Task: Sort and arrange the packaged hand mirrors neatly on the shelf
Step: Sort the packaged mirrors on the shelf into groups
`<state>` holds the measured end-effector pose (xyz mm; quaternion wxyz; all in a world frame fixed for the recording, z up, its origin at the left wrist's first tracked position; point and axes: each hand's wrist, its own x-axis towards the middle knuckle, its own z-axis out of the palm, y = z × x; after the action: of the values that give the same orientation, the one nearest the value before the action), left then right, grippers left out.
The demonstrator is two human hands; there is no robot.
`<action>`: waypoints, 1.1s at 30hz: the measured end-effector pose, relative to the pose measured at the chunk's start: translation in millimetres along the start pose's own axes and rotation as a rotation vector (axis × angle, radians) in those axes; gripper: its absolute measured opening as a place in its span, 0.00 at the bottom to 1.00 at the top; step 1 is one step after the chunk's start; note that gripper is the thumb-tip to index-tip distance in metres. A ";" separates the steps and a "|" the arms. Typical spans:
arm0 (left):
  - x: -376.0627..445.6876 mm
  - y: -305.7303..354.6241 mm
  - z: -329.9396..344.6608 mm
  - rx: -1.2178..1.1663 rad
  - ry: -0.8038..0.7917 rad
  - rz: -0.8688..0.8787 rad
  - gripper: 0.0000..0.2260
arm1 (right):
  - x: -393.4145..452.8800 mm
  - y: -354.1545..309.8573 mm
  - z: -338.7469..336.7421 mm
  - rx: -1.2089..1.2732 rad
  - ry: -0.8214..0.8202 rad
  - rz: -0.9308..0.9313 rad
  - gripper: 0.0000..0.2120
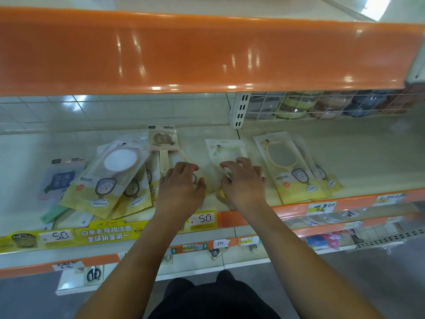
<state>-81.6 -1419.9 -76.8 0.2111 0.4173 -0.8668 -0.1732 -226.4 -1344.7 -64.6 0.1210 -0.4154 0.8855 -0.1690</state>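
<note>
Packaged hand mirrors lie flat on the cream shelf (358, 157). A loose pile of yellow packs (108, 180) sits at the left, overlapping at angles. A pink-topped pack with a wooden handle (162, 141) lies behind my left hand (181, 187), whose curled fingers grip a pack at the shelf's middle. My right hand (243, 183) grips a pale green mirror pack (226, 150) beside it. A neat stack of yellow-framed mirror packs (296, 169) lies to the right. A blue pack with a green handle (57, 183) lies at the far left.
An orange shelf edge (207, 54) overhangs close above. A wire basket of round containers (322, 104) stands at the back right. Price tags (203, 218) line the shelf's front rail. Lower shelves hold scissors (93, 273) and small goods. The shelf's right part is bare.
</note>
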 end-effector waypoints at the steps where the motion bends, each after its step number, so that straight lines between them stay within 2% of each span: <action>1: 0.3 1.5 0.9 -0.004 -0.002 0.005 0.13 | -0.2 -0.3 -2.7 0.006 0.020 -0.002 0.17; 12: 12.9 30.8 15.4 -0.018 -0.084 0.093 0.18 | -4.0 24.6 -20.6 0.095 0.200 0.074 0.17; 16: 17.9 42.0 22.4 -0.020 -0.105 0.124 0.14 | -7.1 31.1 -27.6 0.153 0.239 0.071 0.18; 23: 27.7 53.8 31.3 -0.025 -0.152 0.160 0.14 | -8.8 37.9 -42.6 0.310 0.335 -0.009 0.20; 28: 34.6 59.7 33.0 -0.019 -0.183 0.158 0.15 | -7.4 36.7 -50.6 0.390 0.337 -0.051 0.21; 33: 38.3 64.0 32.8 -0.018 -0.181 0.173 0.15 | -8.5 37.7 -57.5 0.266 0.447 -0.041 0.19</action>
<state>-161.5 -1408.4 -65.7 0.1501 0.3218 -0.9134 -0.1990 -267.7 -1304.2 -26.6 -0.0275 -0.3663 0.8516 -0.3740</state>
